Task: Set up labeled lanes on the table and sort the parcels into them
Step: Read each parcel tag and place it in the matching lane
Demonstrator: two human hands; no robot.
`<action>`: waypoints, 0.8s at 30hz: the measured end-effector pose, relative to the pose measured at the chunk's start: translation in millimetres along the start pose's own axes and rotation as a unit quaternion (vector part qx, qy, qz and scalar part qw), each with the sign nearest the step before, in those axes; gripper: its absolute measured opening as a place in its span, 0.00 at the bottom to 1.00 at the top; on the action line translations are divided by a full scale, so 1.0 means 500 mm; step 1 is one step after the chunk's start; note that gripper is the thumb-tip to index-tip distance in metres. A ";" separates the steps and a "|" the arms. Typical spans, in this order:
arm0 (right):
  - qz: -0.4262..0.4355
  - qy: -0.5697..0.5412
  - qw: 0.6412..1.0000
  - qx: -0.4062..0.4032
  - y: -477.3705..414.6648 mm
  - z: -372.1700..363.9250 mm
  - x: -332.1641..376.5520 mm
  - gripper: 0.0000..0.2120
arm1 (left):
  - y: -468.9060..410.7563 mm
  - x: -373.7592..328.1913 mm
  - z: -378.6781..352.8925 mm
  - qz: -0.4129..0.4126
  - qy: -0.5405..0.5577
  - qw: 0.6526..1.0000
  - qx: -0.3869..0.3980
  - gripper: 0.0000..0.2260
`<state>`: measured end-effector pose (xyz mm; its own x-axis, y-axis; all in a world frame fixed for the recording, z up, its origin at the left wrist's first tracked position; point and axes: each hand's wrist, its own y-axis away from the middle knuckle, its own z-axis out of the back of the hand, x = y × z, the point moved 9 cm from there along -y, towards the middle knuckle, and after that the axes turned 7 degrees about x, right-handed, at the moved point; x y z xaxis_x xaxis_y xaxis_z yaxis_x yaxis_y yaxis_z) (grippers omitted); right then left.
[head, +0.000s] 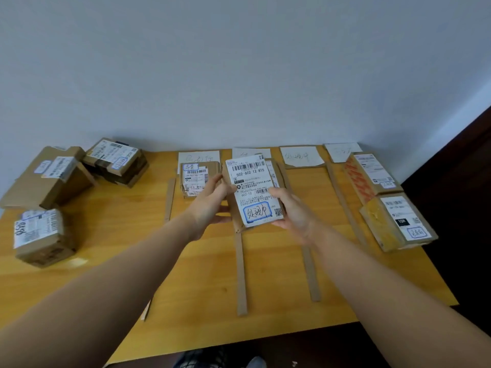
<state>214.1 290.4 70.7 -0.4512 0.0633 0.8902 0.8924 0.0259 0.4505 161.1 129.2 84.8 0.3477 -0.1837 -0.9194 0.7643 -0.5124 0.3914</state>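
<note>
DESK SORT IN PROGRESS: A yellow wooden desk (276,274) set against a pale wall carried a parcel-sorting job partly done. Three unsorted parcels (45,179) sat bunched at its left end, well apart from the lanes. Two sorted parcels (398,221) lay one behind the other in the rightmost lane, and a lone parcel (198,179) lay in the leftmost. Cardboard strips (241,274) running away from the person marked the lanes, and paper labels (199,156) headed them at the far edge. Over the strip between the first and second lanes, apparently lifted off the desk, the held parcel (252,192) had its printed face tipped toward the camera and its long axis roughly in line with the strips. The left hand (210,205) gripped its left edge, and the right hand (292,213) cupped its lower right corner with the thumb on the face. Its handwritten sticker (257,211), framed in blue, appeared to match the third-lane label (301,156). That label lay to the right of and beyond the hands, nearer the right one. On that reading the parcel belonged one lane over, a short carry rightward with its axis kept parallel to the strips.
</note>
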 end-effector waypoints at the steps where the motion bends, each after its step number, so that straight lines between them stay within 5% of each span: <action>1: 0.004 0.011 1.000 -0.006 -0.003 0.010 0.000 0.18 | -0.012 0.005 -0.007 0.011 -0.006 1.000 -0.002 0.31; 6: 0.066 0.123 0.989 -0.043 -0.019 0.058 0.029 0.24 | -0.084 -0.001 -0.040 0.025 -0.037 0.999 -0.023 0.34; 12: 0.019 0.251 0.962 -0.105 -0.050 0.161 0.030 0.49 | -0.175 -0.023 -0.123 0.037 -0.034 0.999 -0.007 0.37; 24: -0.057 0.422 0.886 -0.185 -0.103 0.430 0.010 0.43 | -0.297 -0.048 -0.209 0.025 -0.331 0.942 -0.036 0.23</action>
<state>167.1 503.7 37.2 -0.5205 -0.6905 0.5022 0.8487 -0.3539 0.3930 96.2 297.3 52.8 -0.0124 -0.7021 -0.7119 0.7995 -0.4345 0.4147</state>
